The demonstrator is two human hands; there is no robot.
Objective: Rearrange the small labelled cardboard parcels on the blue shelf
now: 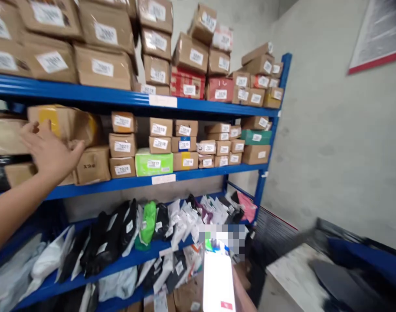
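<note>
Smooth, flat phone (218, 281): gripped in the right hand (240, 288), fingers mostly hidden. I have the left hand (56, 151) spread at a creased, yellow-taped cardboard carton (69, 115) above the blue metal shelf's (201, 174) front edge, contact unclear. Judged step: reach; next move calls for closing around the corners.

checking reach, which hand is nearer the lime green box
Left. Your left hand is left of the lime green box; your right hand, holding a phone, is below right.
</note>
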